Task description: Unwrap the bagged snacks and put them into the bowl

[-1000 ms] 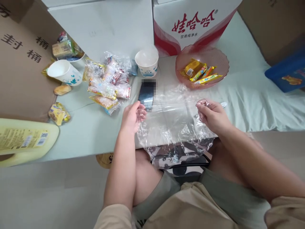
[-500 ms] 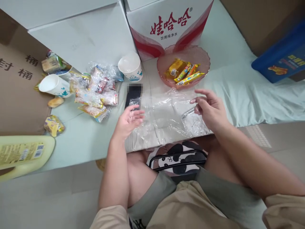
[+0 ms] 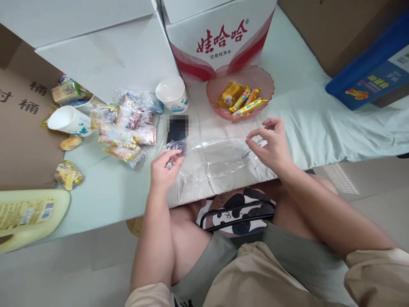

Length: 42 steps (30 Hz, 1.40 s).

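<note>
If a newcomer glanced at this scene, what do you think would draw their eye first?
Probably the pink translucent bowl of yellow-wrapped snacks, standing in front of the white carton with red lettering. Nearer the wearer, clear plastic film spreads between the left hand and the right hand. On the left, a shiny heap of wrapped snacks lies beside a paper cup.

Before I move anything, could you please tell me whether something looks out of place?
Possibly the small golden-brown, bread-like piece on the pale green cloth, beside the leftmost white paper cup: it appears unwrapped, whereas the nearby snacks are in shiny wrappers.
</note>
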Each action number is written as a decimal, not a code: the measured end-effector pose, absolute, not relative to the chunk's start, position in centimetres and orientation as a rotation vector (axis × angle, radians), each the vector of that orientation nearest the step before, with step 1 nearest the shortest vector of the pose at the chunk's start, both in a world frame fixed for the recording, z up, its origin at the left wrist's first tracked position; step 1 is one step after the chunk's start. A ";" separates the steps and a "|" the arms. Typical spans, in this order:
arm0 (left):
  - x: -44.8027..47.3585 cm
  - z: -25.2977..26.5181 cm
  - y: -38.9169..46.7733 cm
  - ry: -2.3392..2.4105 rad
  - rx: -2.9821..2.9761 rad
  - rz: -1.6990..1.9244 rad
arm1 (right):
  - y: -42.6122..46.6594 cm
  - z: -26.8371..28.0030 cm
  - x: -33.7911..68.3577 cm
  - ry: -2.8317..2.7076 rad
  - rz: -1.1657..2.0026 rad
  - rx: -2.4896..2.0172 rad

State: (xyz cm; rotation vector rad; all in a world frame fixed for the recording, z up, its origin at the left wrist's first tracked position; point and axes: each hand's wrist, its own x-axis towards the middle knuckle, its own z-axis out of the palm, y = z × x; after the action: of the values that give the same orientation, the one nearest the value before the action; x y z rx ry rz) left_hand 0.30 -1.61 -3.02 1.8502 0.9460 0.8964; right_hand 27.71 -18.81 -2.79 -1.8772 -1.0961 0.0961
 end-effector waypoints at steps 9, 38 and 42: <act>-1.1 -1.1 -1.5 0.678 1.354 0.910 | -20.7 -0.5 27.6 -1.043 1.256 -1.362; 6.0 -2.1 -5.4 0.662 1.009 0.205 | -17.3 -2.7 22.1 -0.776 1.246 -1.344; 5.3 -1.7 -5.2 0.837 1.219 0.194 | -17.8 -3.0 22.5 -0.740 1.366 -1.340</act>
State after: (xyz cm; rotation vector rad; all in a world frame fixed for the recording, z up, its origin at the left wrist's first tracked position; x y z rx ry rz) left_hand 5.35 -5.15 -1.67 1.2190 0.8371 0.1945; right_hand 22.50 -17.85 -3.05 -1.3398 -0.7403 1.3659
